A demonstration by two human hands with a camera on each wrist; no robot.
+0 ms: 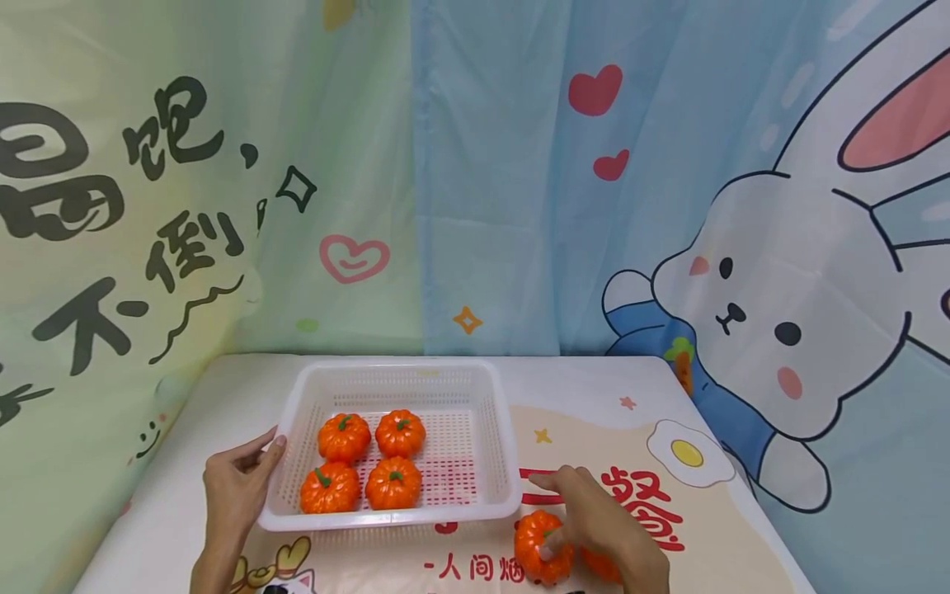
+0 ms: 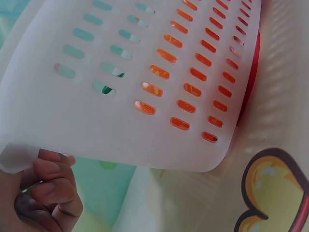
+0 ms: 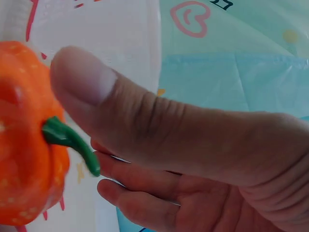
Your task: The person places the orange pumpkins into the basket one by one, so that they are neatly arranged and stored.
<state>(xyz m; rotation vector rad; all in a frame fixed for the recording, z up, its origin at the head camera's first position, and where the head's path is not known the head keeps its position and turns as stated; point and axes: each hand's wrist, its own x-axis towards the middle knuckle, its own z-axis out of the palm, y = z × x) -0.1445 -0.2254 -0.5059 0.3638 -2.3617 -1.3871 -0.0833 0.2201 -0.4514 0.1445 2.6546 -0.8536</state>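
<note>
A white perforated plastic basket [image 1: 482,518] holds several small orange toy pumpkins [image 1: 393,483] with green stems, grouped in its left and middle part. My left hand [image 1: 236,487] grips the basket's left rim, with fingers curled at the edge in the left wrist view. Right of the basket, my right hand [image 1: 594,516] is at a loose pumpkin [image 1: 534,540]. Its thumb lies over that pumpkin's near side and the index finger stretches out beyond it; whether the thumb touches is unclear. A second loose pumpkin [image 1: 599,566] is partly hidden beneath the right hand.
The table is covered by a printed cloth [image 1: 720,528] with red characters and a fried egg picture. Behind it hangs a curtain [image 1: 490,181] with a rabbit, hearts and black characters, close to the table's back edge.
</note>
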